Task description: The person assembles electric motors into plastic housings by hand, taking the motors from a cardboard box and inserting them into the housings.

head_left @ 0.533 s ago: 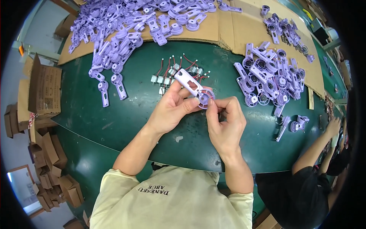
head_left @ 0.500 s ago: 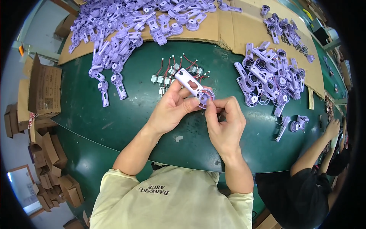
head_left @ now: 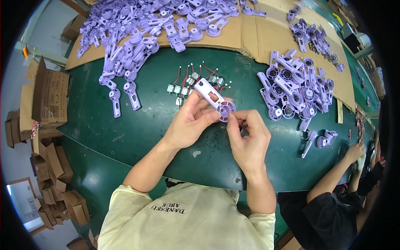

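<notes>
My left hand point(head_left: 193, 121) grips a light purple plastic housing point(head_left: 207, 90), a flat arm with a rectangular cutout and a round spoked ring at its lower end. The thumb presses beside the ring. At the ring's lower right edge, my right hand point(head_left: 248, 139) is closed in a pinch. A bit of red wire shows inside the ring, and something small and dark peeks from under the right fingers; what they hold is mostly hidden. Just beyond the housing lie several small silver motors point(head_left: 178, 89) with red and black wires and white plugs.
A large heap of purple housings point(head_left: 125, 41) covers cardboard point(head_left: 233, 39) at the far left. Another pile point(head_left: 291, 85), with dark round parts fitted, lies right. Two housings point(head_left: 132, 95) sit apart at left. A co-worker's arm point(head_left: 333, 173) reaches in at right. Cartons point(head_left: 54, 98) stand left.
My right fingertips have shifted from the ring's centre to its lower right edge. The left hand still grips the housing. The co-worker's arm has moved down and left.
</notes>
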`<action>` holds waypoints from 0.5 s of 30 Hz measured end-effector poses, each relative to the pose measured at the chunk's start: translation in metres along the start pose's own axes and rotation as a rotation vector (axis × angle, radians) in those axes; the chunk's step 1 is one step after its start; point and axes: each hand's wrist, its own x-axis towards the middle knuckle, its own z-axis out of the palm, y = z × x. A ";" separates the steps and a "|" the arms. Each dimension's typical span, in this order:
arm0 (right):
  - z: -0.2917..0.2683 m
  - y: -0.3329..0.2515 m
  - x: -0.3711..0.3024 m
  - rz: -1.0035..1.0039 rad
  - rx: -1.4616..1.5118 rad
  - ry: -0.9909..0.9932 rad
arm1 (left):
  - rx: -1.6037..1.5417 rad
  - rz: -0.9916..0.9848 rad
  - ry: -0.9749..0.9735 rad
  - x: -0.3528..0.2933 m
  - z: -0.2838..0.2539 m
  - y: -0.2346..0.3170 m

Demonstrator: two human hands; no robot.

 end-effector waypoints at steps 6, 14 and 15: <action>-0.002 -0.002 0.005 -0.081 -0.022 -0.020 | -0.005 0.025 -0.001 0.000 -0.002 -0.004; -0.002 -0.005 0.008 -0.218 -0.248 0.065 | -0.042 -0.058 -0.028 -0.003 -0.003 0.008; -0.004 -0.006 0.008 -0.227 -0.263 0.052 | -0.034 -0.088 -0.021 -0.004 -0.002 0.009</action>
